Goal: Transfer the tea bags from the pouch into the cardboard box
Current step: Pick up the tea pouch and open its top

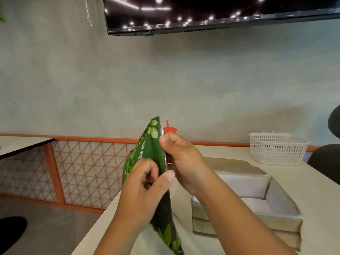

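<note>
Both hands pinch the green pouch (pixel 153 150) mouth, left hand (pixel 142 188) and right hand (pixel 181 159) prying; tug too hard and tea bags could spill beside the cardboard box (pixel 257 197).

Table (pixel 230 151) bears cardboard box (pixel 246 220), white basket (pixel 277 149)

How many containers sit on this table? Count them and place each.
2: the open cardboard box at right, and the white basket behind it at the far edge. A red cup is partly hidden behind the pouch.

Green leaf-print pouch (pixel 153 151) held upright, open cardboard box (pixel 257 203) beside
</note>
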Action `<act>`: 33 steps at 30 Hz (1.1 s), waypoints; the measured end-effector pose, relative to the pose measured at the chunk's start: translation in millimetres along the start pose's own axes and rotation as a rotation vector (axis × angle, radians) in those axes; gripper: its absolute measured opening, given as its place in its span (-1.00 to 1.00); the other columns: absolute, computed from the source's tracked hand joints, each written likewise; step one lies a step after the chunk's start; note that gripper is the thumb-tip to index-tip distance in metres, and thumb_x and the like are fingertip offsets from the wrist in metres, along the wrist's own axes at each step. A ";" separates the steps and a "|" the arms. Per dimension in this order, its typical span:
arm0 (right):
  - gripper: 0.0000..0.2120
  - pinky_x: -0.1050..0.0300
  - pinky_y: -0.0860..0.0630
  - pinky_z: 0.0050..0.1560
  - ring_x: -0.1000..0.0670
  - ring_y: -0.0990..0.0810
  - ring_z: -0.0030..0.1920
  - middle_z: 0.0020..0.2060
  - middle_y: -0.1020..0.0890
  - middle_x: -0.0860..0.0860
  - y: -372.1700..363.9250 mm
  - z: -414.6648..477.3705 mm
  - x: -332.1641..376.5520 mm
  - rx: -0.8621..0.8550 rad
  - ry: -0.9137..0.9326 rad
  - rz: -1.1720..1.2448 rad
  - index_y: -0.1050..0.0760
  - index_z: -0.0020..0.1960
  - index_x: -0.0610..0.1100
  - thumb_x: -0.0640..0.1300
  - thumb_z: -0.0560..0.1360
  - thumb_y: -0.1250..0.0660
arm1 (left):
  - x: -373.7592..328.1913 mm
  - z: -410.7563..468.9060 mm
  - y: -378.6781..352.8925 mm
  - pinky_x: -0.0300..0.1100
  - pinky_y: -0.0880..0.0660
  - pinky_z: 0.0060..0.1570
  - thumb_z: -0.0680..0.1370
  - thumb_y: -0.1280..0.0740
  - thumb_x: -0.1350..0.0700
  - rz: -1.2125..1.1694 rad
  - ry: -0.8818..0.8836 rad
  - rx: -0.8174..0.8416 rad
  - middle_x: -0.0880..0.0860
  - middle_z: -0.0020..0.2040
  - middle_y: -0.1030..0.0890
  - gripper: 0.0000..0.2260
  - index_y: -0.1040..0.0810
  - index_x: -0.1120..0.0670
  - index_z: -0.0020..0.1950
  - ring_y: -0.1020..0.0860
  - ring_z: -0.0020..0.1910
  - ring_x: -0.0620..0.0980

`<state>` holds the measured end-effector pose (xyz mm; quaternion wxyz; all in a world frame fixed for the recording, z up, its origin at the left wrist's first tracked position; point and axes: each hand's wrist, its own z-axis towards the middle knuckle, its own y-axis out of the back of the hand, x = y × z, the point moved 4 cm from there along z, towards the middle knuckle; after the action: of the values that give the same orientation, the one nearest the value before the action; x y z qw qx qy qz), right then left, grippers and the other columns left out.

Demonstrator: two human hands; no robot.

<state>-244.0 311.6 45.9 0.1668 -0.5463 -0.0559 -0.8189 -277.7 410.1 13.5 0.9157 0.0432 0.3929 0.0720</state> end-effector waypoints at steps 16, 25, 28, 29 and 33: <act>-0.76 0.31 -0.35 -0.47 0.14 -0.36 -0.51 -0.47 -0.43 0.03 -14.4 -21.3 -2.7 -0.027 0.055 -0.085 -0.43 -0.27 -0.11 -0.14 0.57 -0.18 | -0.3 1.9 1.5 -0.38 -0.44 -0.38 0.41 -0.23 -0.11 -0.206 0.130 0.002 -0.01 -0.45 -0.49 -0.72 -0.49 0.00 -0.42 -0.48 -0.42 -0.16; -0.70 0.08 -0.41 -0.33 0.01 -0.41 -0.41 -0.47 -0.42 0.03 2.9 -19.3 4.8 -0.131 0.199 -0.378 -0.37 -0.38 0.01 -0.11 0.52 -0.28 | -2.4 10.7 -7.9 -0.36 -0.51 -0.09 0.53 -0.09 -0.06 -0.039 0.020 0.101 0.03 -0.10 -0.64 -0.73 -0.58 -0.06 -0.05 -0.60 -0.06 -0.09; -0.76 0.04 -0.45 -0.26 -0.02 -0.43 -0.35 -0.38 -0.46 -0.08 10.0 -19.5 9.1 -0.175 0.182 -0.436 -0.41 -0.27 -0.17 -0.10 0.54 -0.24 | -2.7 15.1 -11.0 -0.35 -0.51 -0.10 0.53 -0.08 -0.05 0.011 0.000 0.116 -0.01 -0.12 -0.63 -0.71 -0.57 -0.03 -0.02 -0.59 -0.06 -0.09; -0.75 0.05 -0.44 -0.27 -0.02 -0.43 -0.35 -0.36 -0.46 -0.11 12.1 -19.8 9.5 -0.187 0.164 -0.423 -0.41 -0.23 -0.24 -0.09 0.55 -0.23 | -2.6 16.9 -11.9 -0.36 -0.51 -0.10 0.52 -0.08 -0.07 0.040 -0.005 0.117 -0.05 -0.13 -0.62 -0.71 -0.56 -0.03 -0.01 -0.59 -0.06 -0.11; -0.78 0.00 -0.53 -0.31 -0.10 -0.48 -0.39 -0.39 -0.48 -0.14 19.8 -22.6 11.6 -0.244 0.129 -0.491 -0.41 -0.23 -0.24 -0.11 0.51 -0.25 | -7.1 23.7 -14.7 -0.38 -0.47 -0.24 0.52 -0.09 -0.05 0.104 -0.031 0.103 -0.08 -0.25 -0.57 -0.75 -0.53 -0.03 -0.16 -0.54 -0.21 -0.19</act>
<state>-261.1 284.4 45.8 -0.1003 -0.4791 -0.0771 -0.8686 -263.9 393.9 33.0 0.9133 0.1116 0.3790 0.0988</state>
